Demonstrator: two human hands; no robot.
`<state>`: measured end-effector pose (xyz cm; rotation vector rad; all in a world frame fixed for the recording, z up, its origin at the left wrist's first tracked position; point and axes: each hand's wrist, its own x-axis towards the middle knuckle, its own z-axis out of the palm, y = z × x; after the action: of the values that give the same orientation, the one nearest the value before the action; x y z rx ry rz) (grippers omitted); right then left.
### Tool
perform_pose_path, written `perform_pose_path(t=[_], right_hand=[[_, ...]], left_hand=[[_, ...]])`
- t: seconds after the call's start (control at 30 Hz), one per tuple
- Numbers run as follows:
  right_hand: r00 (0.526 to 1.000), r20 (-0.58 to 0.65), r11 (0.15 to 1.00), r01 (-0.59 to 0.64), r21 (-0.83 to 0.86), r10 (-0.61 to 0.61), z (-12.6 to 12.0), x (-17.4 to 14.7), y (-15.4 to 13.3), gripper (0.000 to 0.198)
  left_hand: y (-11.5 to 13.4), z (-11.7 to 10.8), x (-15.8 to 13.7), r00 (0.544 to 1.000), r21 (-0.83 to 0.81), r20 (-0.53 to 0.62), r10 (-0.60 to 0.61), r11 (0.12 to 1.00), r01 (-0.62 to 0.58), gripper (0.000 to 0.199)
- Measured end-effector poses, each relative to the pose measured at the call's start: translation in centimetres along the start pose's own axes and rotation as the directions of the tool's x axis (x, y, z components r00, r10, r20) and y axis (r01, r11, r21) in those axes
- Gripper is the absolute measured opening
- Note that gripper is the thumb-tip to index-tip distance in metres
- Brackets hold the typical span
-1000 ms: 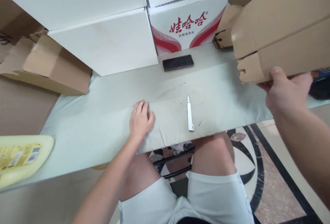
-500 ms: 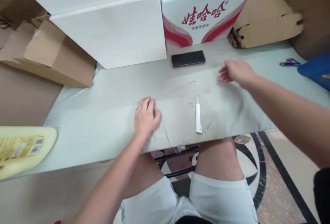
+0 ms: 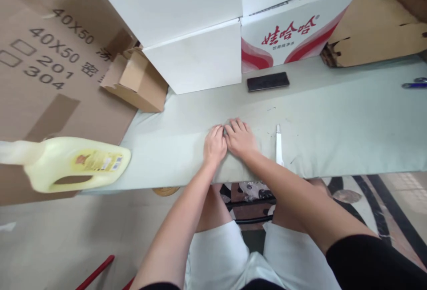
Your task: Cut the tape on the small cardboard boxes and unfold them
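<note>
Palms down and touching side by side, a person's L hand (image 3: 215,144) and R hand (image 3: 240,138) rest on a pale green cloth-covered table (image 3: 367,116), fingers loosely extended w/ nothing visibly gripped. 1 slim white cutter-like tool (image 3: 279,145) lies nr the R hand, beside the forearm; 1 flat black rectangular phone (image 3: 268,82) sits farther back, nr a white-and-red cardboard carton (image 3: 293,36).

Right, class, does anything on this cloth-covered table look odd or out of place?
Small dark scraps lie scattered on the pale cloth around the slim white tool. They look odd, like stray litter on a plain surface.
</note>
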<state>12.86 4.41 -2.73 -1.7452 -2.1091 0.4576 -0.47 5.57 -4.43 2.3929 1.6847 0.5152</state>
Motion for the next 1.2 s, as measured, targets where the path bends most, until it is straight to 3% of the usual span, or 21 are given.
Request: perform_pose_path(t=[0.17,0.27,0.37,0.47,0.5,0.57,0.63,0.73,0.87,1.0,1.2], right_hand=[[1.0,-0.028,0.996,0.009,-0.088,-0.011,0.5,-0.7,0.2,0.043],[0.999,-0.039,0.992,0.024,-0.125,-0.029,0.7,-0.7,0.1,0.043],[0.998,-0.047,0.989,0.027,-0.147,-0.035,0.9,-0.6,0.0,0.044],[0.998,-0.046,0.987,0.022,-0.157,-0.03,0.8,-0.5,-0.2,0.043],[0.999,-0.044,0.987,0.021,-0.159,-0.028,0.7,-0.6,-0.2,0.043],[0.999,-0.039,0.987,0.02,-0.162,-0.026,0.6,-0.6,-0.3,0.043],[0.999,-0.036,0.986,0.02,-0.166,-0.026,0.6,-0.6,-0.4,0.043],[0.999,-0.036,0.985,0.016,-0.174,-0.022,0.7,-0.5,-0.3,0.043],[0.999,-0.032,0.984,0.015,-0.177,-0.021,0.7,-0.5,-0.2,0.045],[1.0,-0.02,0.986,0.012,-0.169,-0.016,0.5,-0.5,-0.3,0.046],[1.0,-0.015,0.988,0.005,-0.157,-0.008,0.5,-0.5,-0.3,0.047]], left_hand=[[-0.2,-0.3,-0.1,1.0,-0.026,0.008,-0.014,1.0,0.014,0.044],[-1.6,-2.8,1.2,1.0,-0.02,0.008,0.01,1.0,-0.01,0.044],[-4.7,-8.0,4.1,1.0,0.031,-0.031,0.003,1.0,-0.002,0.046],[-8.6,-14.7,7.4,0.99,0.134,-0.112,-0.084,0.986,0.099,0.05],[-9.8,-16.8,8.3,0.983,0.254,-0.138,-0.123,0.955,0.156,0.052],[-11.9,-20.4,9.5,0.974,0.311,-0.162,-0.159,0.929,0.203,0.056],[-13.3,-22.6,10.0,0.945,0.406,-0.196,-0.261,0.856,0.321,0.068],[-14.4,-23.3,10.3,0.916,0.387,-0.186,-0.355,0.83,0.401,0.063],[-13.9,-21.4,11.1,0.932,0.315,-0.203,-0.298,0.882,0.351,0.031],[-12.3,-19.8,11.0,0.922,0.214,-0.285,-0.262,0.92,0.328,0.021],[-12.9,-20.1,6.9,0.834,0.006,-0.489,-0.255,0.955,0.296,0.02]])
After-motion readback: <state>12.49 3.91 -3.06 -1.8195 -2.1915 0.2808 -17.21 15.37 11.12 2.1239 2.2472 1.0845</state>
